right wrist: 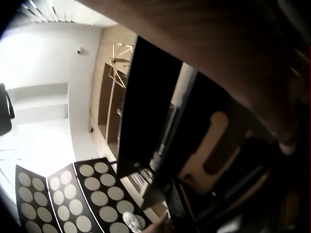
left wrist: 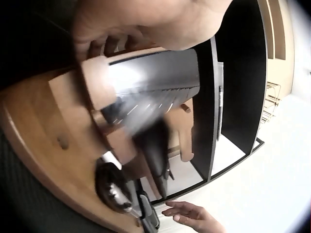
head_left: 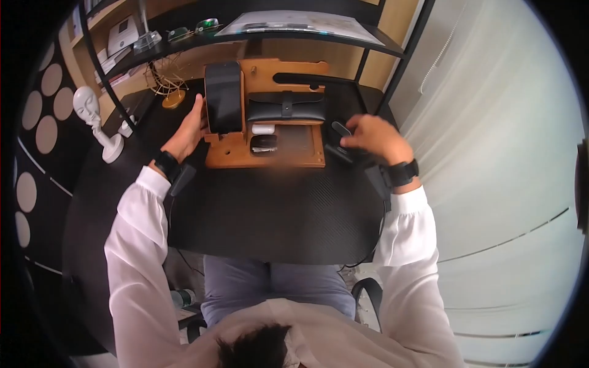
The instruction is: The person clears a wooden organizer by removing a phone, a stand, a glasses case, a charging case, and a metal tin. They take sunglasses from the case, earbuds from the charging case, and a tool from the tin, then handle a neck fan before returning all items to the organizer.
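A brown wooden desk organizer (head_left: 265,163) stands on the black desk, with a dark phone (head_left: 223,98) upright on its left part. My left hand (head_left: 189,132) is at the organizer's left side, thumb up beside the phone and fingers at the edge of the stand. A black leather case (head_left: 286,107) lies across the organizer's middle; below it are a small white case (head_left: 263,129) and a dark oval item (head_left: 264,145). To the right, my right hand (head_left: 377,138) has its fingertips beside a small dark oblong thing (head_left: 340,129). Another black item (head_left: 339,152) lies just below.
Over the organizer runs a black shelf (head_left: 392,49) holding papers (head_left: 300,23) and glasses (head_left: 207,26). A white face figurine (head_left: 92,116) and a gold wire ornament (head_left: 173,98) stand at the left. A pale curtain (head_left: 491,153) hangs to the right.
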A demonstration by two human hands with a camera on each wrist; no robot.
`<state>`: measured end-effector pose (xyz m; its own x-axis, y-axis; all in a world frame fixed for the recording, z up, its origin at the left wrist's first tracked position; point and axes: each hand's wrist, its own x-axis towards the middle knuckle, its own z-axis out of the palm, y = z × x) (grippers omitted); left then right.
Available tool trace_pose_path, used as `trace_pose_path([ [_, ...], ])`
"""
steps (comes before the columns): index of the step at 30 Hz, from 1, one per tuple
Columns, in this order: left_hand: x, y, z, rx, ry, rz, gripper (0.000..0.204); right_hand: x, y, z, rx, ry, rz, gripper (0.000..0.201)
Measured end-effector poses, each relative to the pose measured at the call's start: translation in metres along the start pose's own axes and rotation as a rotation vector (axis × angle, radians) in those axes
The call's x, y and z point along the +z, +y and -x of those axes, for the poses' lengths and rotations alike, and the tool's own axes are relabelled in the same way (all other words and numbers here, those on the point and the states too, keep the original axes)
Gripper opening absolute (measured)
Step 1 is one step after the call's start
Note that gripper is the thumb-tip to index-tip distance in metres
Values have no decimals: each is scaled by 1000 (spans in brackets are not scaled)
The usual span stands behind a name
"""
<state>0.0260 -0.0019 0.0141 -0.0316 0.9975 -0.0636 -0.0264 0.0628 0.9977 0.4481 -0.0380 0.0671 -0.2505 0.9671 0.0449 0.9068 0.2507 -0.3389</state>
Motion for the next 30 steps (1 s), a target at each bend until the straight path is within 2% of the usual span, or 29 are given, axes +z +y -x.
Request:
trace_pose_path([
  [1,-4,-6,-3,6,-13,-13,67,12,2,8,-2,-34,43,48],
  [3,-16,-22,-19,17,-57,31,63,56,30,12,-167,67,74,51],
  [4,-23,-30,-27,20,-79,55,61,69,31,15,-227,138,184,53],
  [5,-30,-38,-35,49,-119,64,58,81,27,20,-220,241,206,53],
  [7,-34,-46,-45,108,-198,90,52,95,32,19,-308,324,231,50],
  [8,-36,-44,-46,46,-255,91,46,92,38,19,-280,264,135,48],
  [10,-40,-46,-51,27,-308,169,44,75,40,13,-229,154,-66,48],
  [13,-44,-51,-55,16,-334,233,42,22,34,-13,89,-76,-560,52],
  [15,-52,-65,-67,35,-355,217,42,-1,28,-34,88,-24,-760,52],
  [16,-52,-64,-67,32,-362,215,42,-10,21,-44,34,9,-889,52],
  [17,-52,-64,-66,33,-357,215,41,-14,11,-55,142,137,-1012,50],
  [19,-47,-61,-62,36,-346,219,41,-25,-3,-73,128,117,-1019,48],
  [20,-45,-59,-60,36,-341,208,41,-25,-13,-74,86,167,-936,47],
  [23,-47,-60,-62,33,-359,215,40,-15,-25,-79,-245,227,-804,46],
  [25,-46,-58,-60,34,-358,202,39,-12,-39,-57,-235,179,-813,48],
  [28,-46,-57,-59,31,-359,199,39,12,-32,-45,-267,144,-849,46],
  [30,-47,-58,-61,32,-367,205,39,23,-21,-43,-191,122,-789,46],
])
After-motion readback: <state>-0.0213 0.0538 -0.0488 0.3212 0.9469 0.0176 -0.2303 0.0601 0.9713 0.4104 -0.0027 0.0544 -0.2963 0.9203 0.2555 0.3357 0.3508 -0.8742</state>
